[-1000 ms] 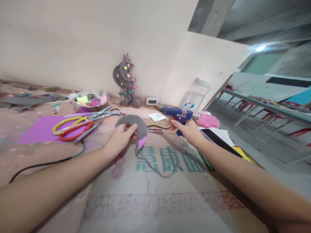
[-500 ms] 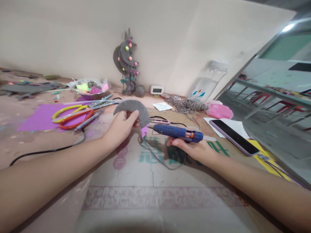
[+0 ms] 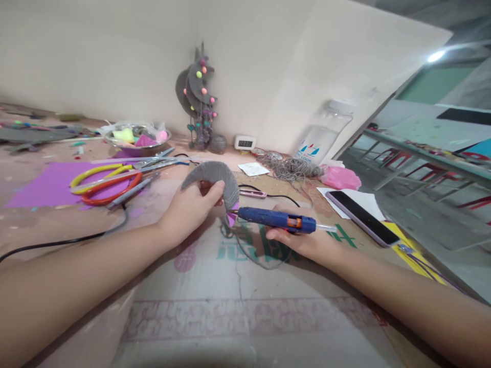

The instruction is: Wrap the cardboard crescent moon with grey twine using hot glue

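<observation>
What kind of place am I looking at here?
Probably a craft workshop bench: the right hand holds a blue glue gun, the left hand a yarn-wrapped crescent, with scissors lying nearby.

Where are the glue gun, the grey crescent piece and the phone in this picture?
glue gun (image 3: 268,218): head view, on the blue barrel, held in the right hand.
grey crescent piece (image 3: 218,175): head view, on its yarn-wrapped arc, held in the left hand.
phone (image 3: 360,216): head view, on the dark screen.
</observation>
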`<state>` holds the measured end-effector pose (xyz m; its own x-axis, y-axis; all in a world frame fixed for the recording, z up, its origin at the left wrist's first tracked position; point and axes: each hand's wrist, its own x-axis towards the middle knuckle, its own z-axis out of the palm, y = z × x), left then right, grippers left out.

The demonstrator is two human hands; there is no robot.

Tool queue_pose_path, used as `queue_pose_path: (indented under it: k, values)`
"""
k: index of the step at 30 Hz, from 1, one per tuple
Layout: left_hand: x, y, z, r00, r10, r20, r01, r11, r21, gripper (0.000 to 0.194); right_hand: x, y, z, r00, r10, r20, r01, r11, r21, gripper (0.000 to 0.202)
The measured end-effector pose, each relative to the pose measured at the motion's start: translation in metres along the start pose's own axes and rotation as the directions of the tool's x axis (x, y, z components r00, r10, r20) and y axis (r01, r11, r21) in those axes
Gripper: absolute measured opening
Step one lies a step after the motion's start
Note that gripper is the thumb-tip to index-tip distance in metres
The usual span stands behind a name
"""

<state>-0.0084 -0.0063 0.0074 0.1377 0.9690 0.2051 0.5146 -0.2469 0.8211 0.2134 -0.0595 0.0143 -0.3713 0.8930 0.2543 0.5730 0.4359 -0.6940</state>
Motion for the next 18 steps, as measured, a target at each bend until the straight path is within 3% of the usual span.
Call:
queue_pose_path:
  k: [18]
  values:
    - [0.0014, -0.0025, 0.0009, 1.0, 0.013, 0.004, -0.012, 0.997, -0.082, 0.035, -0.0017, 0.0086, -0.0014, 1.0, -0.007, 0.017, 0.01, 0.989, -0.148, 0.042]
